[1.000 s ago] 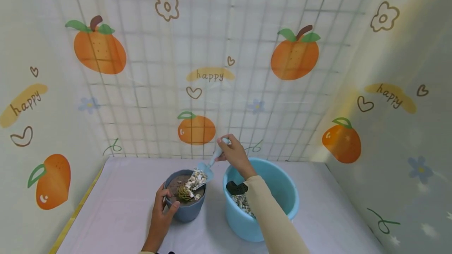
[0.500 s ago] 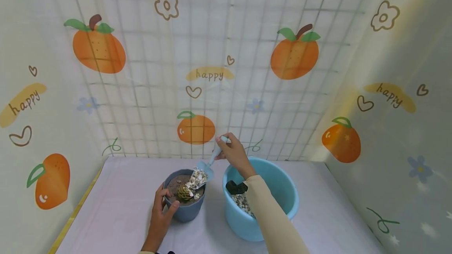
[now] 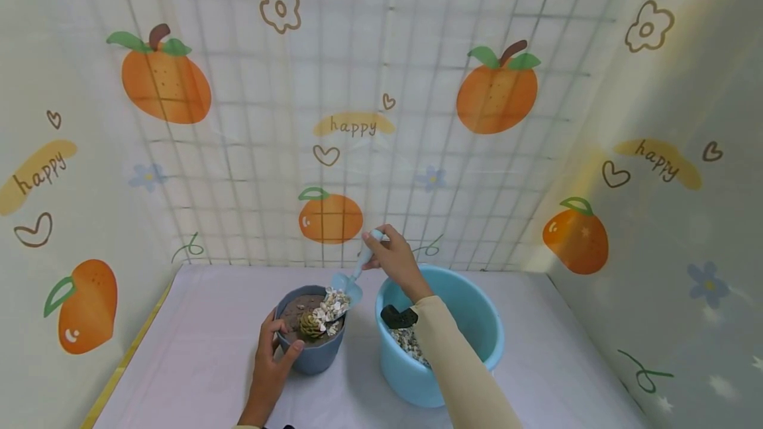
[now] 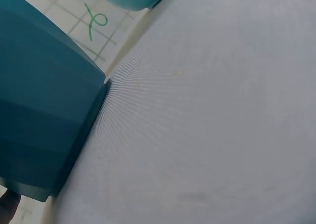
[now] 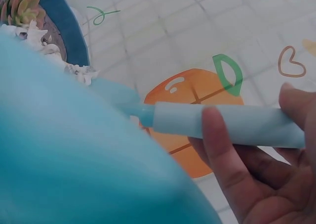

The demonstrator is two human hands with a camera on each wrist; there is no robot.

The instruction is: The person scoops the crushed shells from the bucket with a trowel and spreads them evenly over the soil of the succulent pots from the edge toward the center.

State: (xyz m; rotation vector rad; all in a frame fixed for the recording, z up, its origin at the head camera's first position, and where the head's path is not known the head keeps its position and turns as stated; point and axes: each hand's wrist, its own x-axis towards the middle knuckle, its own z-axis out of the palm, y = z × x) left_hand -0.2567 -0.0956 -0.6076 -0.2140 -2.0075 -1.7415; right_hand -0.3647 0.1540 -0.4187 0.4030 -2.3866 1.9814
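Observation:
My left hand (image 3: 273, 357) grips the near left side of a blue-grey flower pot (image 3: 316, 357), thumb at the front rim. In the pot a small rosette succulent (image 3: 310, 325) sits in brown soil (image 3: 294, 310). My right hand (image 3: 392, 258) holds the light blue handle of a small trowel (image 3: 366, 255), also seen in the right wrist view, where fingers (image 5: 217, 140) wrap the handle. The blade tilts down over the pot's right rim. White and grey gravel (image 3: 332, 304) lies on the blade and against the succulent.
A light blue tub (image 3: 477, 323) stands right of the pot, under my right forearm. It holds gravel (image 3: 411, 343) and, in the head view, a black object (image 3: 398, 316) overlaps its left rim. A printed curtain (image 3: 357, 85) over a wire grid backs the white table (image 3: 179, 336).
Gravel has slid a little down the trowel into the pot, baring more of the blade's upper part. Both hands stay nearly in place.

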